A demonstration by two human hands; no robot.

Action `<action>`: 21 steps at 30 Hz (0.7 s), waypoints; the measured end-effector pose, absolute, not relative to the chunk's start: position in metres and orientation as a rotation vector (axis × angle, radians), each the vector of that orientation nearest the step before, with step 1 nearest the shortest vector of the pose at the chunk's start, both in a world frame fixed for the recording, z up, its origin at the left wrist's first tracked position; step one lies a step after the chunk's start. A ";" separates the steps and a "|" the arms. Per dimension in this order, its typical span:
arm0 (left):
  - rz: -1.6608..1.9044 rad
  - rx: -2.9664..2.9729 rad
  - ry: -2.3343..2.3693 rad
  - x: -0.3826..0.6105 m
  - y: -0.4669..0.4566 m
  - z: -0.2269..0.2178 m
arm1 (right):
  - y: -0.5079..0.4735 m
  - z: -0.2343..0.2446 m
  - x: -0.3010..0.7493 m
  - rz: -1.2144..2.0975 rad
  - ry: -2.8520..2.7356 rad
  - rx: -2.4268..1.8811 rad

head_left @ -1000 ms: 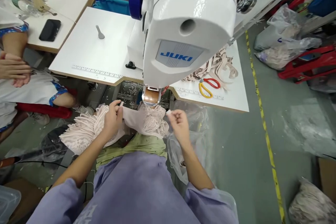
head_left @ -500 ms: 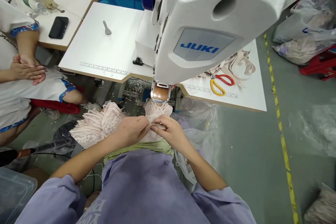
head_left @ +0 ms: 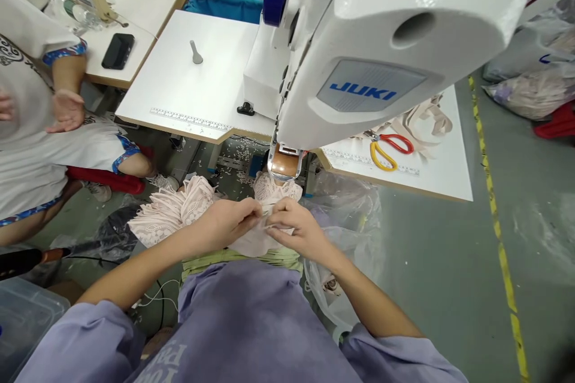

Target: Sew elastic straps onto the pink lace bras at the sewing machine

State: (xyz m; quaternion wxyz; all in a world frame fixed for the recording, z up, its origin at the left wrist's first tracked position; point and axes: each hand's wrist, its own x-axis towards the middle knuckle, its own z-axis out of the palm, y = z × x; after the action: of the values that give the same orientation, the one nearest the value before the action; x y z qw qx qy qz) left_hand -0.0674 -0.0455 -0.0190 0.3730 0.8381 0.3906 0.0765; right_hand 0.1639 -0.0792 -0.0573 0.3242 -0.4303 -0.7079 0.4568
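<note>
Over my lap, my left hand (head_left: 231, 221) pinches a pale pink lace fabric piece (head_left: 255, 244) between thumb and fingers. My right hand (head_left: 300, 228) grips the same piece a little to the right, its fingertips close to the left ones. A lace-patterned part (head_left: 277, 190) lies just beyond the hands, below the head of the white sewing machine (head_left: 309, 114). My fingers cover part of the cloth, so its exact shape is hidden. Left of my hands sits a thick pile of similar lace pieces (head_left: 173, 210).
Red-and-yellow-handled scissors (head_left: 384, 158) and fabric strips (head_left: 424, 122) lie on the machine table (head_left: 442, 161) at right. A phone (head_left: 118, 51) rests on the neighbouring table, where a person (head_left: 40, 149) sits. Clear plastic bags (head_left: 354, 245) lie beside my lap.
My view has shifted slightly, moving the scene rightward. My hands have drawn a little apart on the lace fabric piece. The seated person's clasped hands have separated.
</note>
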 end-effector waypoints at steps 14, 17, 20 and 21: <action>0.569 2.219 0.876 -0.069 -0.048 -0.019 | -0.083 -0.050 0.145 0.775 -2.158 -0.847; 0.390 2.171 0.965 -0.066 -0.046 -0.012 | -0.087 -0.054 0.140 0.595 -2.224 -0.881; 0.154 2.157 1.016 -0.062 -0.039 -0.009 | -0.090 -0.061 0.136 0.474 -2.245 -0.922; 0.100 2.164 1.013 -0.061 -0.037 -0.010 | -0.091 -0.063 0.135 0.478 -2.236 -0.938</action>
State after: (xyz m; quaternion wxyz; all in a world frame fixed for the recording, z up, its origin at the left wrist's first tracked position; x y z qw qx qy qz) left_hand -0.0607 -0.0371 -0.0103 0.3665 0.8420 0.3940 0.0388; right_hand 0.1350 -0.0907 -0.0632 0.3290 -0.3584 -0.8544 0.1826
